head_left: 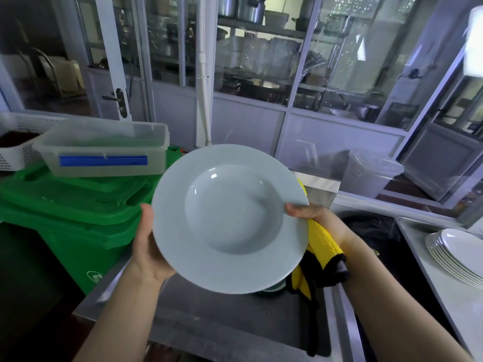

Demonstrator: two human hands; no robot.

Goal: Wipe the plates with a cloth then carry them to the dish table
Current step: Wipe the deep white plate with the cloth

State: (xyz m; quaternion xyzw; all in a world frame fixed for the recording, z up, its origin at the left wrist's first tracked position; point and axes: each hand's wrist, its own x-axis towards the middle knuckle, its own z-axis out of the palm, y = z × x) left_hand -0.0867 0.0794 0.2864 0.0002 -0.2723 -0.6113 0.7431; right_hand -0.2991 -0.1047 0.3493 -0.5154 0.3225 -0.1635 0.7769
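I hold one plate (230, 218) up in front of me, tilted so its bowl faces me, above the steel bench (235, 322). My left hand (147, 246) cups the left rim from behind, thumb curled on the edge. My right hand (311, 214) pinches the right rim with the fingertips, and the yellow and black cloth (322, 241) is tucked between that hand and the back of the plate, its tail hanging down. Neither hand is slack; both are closed on the rim.

To wipe well, I judge I should let the left hand carry the weight, bring the cloth round to the face and run it through the deep centre and out along the wide rim, turning the plate as I go.

Just under the plate, something round sits on the bench, perhaps more plates; I cannot tell. To my right a stack of plates (454, 257) rests on a tray (418, 246). To my left a green bin (73, 210) stands close, with a clear box (104, 150) on top, so I should swing clear of it.
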